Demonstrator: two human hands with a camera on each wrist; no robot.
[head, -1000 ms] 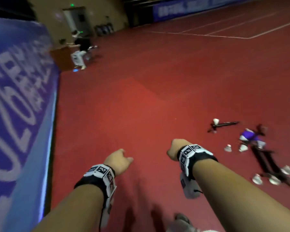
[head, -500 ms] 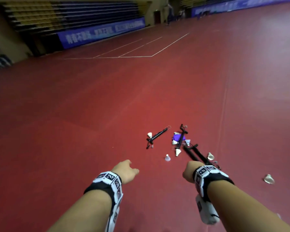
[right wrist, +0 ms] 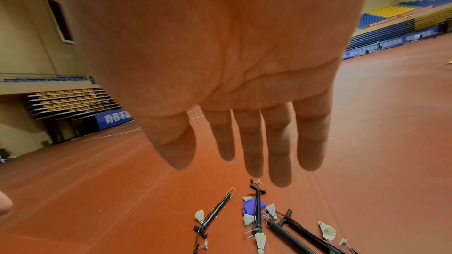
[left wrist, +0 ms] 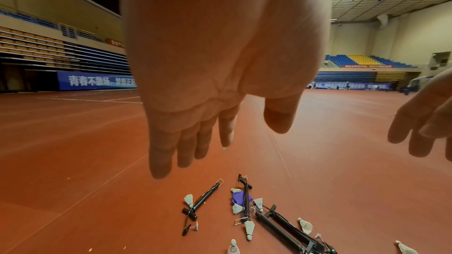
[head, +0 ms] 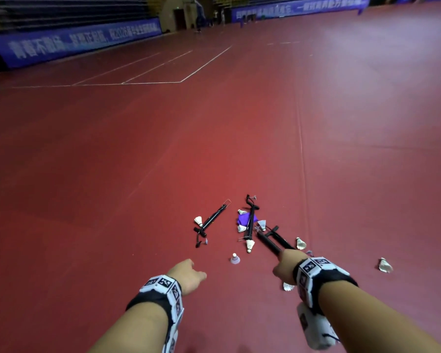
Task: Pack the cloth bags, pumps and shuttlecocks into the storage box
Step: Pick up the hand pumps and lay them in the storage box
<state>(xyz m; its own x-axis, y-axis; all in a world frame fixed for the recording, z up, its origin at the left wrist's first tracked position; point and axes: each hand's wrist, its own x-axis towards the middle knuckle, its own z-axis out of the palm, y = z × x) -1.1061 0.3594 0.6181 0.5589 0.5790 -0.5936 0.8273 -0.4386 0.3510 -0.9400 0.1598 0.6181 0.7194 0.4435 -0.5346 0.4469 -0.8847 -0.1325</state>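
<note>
Several black pumps lie in a loose pile on the red floor: one [head: 211, 219] to the left, one [head: 250, 225] in the middle, a pair [head: 271, 240] to the right. A purple cloth bag [head: 243, 219] lies under the middle pump. White shuttlecocks are scattered around them, such as one [head: 235, 259] nearest me and one [head: 385, 265] far right. My left hand [head: 186, 275] hovers short of the pile, fingers relaxed and empty. My right hand [head: 286, 266] hangs above the near end of the right pumps, fingers straight [right wrist: 252, 142], holding nothing. No storage box is in view.
The red sports floor [head: 138, 161] stretches wide on all sides with white court lines [head: 183, 80] far ahead. Blue banners [head: 74, 42] and stands line the far wall. People stand small in the distance by a doorway [head: 200, 21].
My view has swung from the blue side wall to the pile, which now lies straight ahead and closer. Both hands stay stretched out and empty; the right one now overlaps the right pumps.
</note>
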